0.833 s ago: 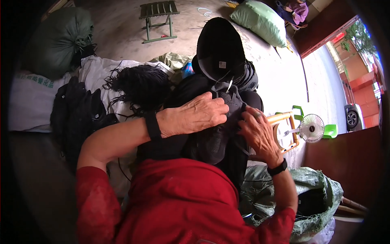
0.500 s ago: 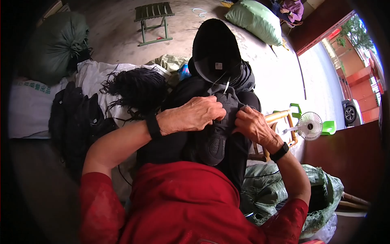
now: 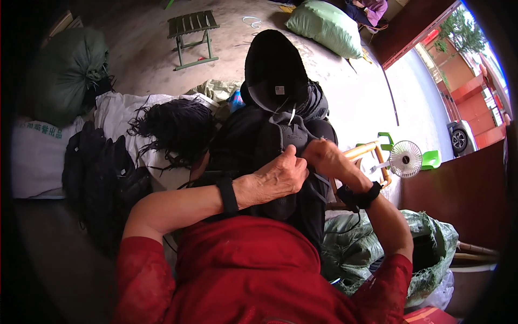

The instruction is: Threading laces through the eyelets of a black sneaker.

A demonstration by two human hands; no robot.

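Observation:
A dark grey shoe (image 3: 290, 136) rests on my lap, toe toward me, mostly hidden by my hands. A thin white strip (image 3: 292, 116) stands up at its far end. Over the shoe's middle, my left hand (image 3: 283, 173) is closed, thumb uppermost. Beside it on the right, my right hand (image 3: 328, 158) is also closed, its fingertips pinched and slightly blurred. I cannot make out what either hand holds. Just beyond the shoe is a large black rounded piece (image 3: 275, 67) with a small white label.
Left of my lap, a heap of black laces (image 3: 181, 127) lies on white sacking, with dark shoe pieces (image 3: 102, 167) beside it. A small fan (image 3: 406, 159) and bamboo chair (image 3: 362, 151) stand right. Farther off are a folding stool (image 3: 193, 32), a stuffed sack (image 3: 324, 28) and a seated person (image 3: 372, 11).
Both hands have drawn nearer to me and closer together, baring the shoe's far part. My right hand has left the shoe's right edge. The whole view has shifted slightly.

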